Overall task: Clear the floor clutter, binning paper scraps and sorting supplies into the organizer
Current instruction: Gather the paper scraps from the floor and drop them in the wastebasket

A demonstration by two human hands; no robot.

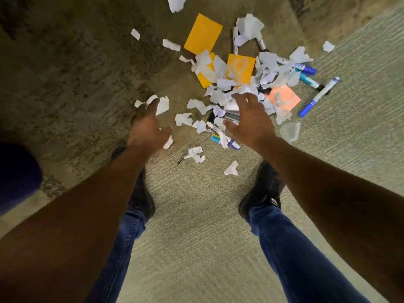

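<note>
Nearest, at 6 o'clock, two legs in blue jeans (290,248) are standing on pale carpet (196,226), black shoes (260,189) pointing toward 12. Both bare forearms are reaching forward over the floor. The left hand (147,125), at about 10 o'clock from the shoes, is hanging spread with relaxed fingers, holding nothing, its fingertips over a few white scraps (162,104). The right hand (251,119), at about 1 o'clock, is likewise spread and relaxed above the heap, gripping nothing; whether it is touching the paper under it cannot be told.

Between the hands a marker (234,144) is lying half buried, its label too blurred to read. Beyond, toward 12, torn white paper (220,95) is lying thickly over orange cards (203,35), which are flat on the darker brown carpet (76,73). At 2 o'clock a pink note (284,98) is lying beside several blue-capped markers (320,95), their barrel writing unreadable. More scraps are trailing off toward 12 and 1 o'clock.
</note>
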